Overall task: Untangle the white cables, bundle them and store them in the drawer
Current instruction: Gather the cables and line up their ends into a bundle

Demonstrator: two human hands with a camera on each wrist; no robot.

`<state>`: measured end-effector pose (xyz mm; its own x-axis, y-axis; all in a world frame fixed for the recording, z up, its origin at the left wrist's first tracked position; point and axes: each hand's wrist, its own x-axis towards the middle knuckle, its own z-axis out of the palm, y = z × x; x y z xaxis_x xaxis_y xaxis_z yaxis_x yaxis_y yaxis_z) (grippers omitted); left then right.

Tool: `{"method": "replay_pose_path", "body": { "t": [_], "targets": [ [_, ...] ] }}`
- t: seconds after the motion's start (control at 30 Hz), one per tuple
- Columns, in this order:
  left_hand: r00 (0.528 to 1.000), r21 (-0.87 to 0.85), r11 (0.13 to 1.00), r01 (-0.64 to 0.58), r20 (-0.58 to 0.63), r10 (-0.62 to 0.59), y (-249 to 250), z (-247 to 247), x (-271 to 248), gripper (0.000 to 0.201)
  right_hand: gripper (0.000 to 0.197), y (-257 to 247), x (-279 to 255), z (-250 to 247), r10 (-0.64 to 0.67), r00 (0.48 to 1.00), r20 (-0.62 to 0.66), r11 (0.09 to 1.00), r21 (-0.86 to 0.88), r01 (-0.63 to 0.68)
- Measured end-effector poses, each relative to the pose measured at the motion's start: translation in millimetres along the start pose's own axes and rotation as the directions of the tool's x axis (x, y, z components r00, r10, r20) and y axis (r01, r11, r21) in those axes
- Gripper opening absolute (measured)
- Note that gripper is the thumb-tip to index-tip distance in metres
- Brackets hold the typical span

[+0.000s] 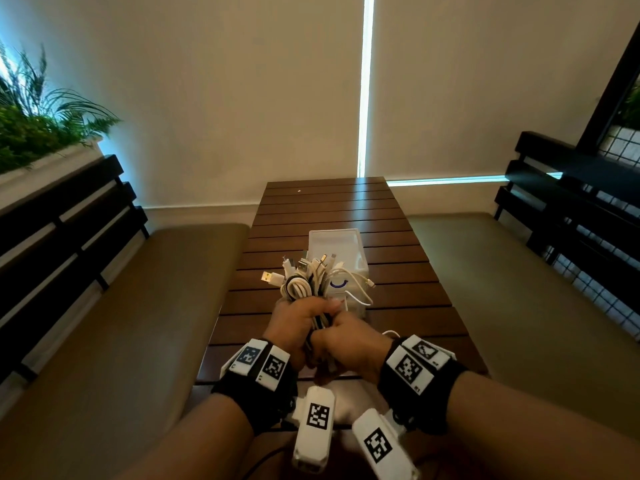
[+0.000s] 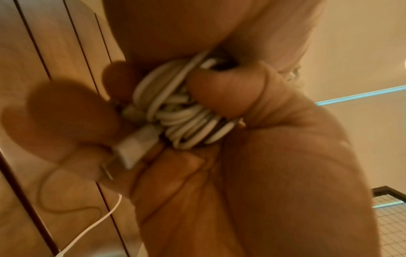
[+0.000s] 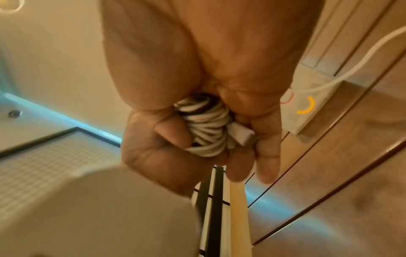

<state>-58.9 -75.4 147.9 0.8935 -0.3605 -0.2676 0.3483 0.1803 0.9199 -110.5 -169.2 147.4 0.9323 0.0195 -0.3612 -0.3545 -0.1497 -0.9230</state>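
Note:
A bundle of white cables stands up out of both fists above the near half of the table, with several USB plugs sticking out on top. My left hand grips the bundle's lower part, and my right hand grips it just below and to the right. In the left wrist view, curled fingers press on the cable coils beside a plug. The right wrist view shows my right hand wrapped around the coils. The white drawer box stands right behind the bundle.
The slatted wooden table runs away from me between two olive cushioned benches with dark slatted backs. One loose cable end hangs across the drawer box front. A planter sits at the far left.

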Motion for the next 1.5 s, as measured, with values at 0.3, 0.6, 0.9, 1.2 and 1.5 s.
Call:
{"method": "replay_pose_path", "body": {
  "t": [0.3, 0.6, 0.9, 1.2, 1.5],
  "targets": [
    [0.994, 0.012, 0.998, -0.057, 0.096, 0.056, -5, -2, -1, 0.023, 0.037, -2, -3, -7, -0.071, 0.995, 0.075, 0.995, 0.081, 0.065],
    [0.99, -0.026, 1.0, -0.009, 0.139, 0.012, -14, 3, -3, 0.047, 0.039, 0, -3, -4, -0.189, 0.979, -0.071, 0.982, -0.032, 0.188],
    [0.964, 0.024, 0.994, 0.107, 0.241, -0.11, -7, 4, -1, 0.051, 0.038, 4, -7, -5, -0.197, 0.98, -0.022, 0.98, -0.027, 0.197],
    [0.957, 0.019, 0.992, 0.125, 0.261, -0.125, 7, -4, -6, 0.058, 0.038, -19, -16, -29, 0.069, 0.95, 0.304, 0.896, -0.438, 0.075],
    [0.968, -0.067, 0.993, 0.102, 0.236, -0.083, 17, -23, -12, 0.009, 0.029, -67, -33, -89, -0.234, 0.969, -0.074, 0.71, -0.695, 0.119]
  ]
}}
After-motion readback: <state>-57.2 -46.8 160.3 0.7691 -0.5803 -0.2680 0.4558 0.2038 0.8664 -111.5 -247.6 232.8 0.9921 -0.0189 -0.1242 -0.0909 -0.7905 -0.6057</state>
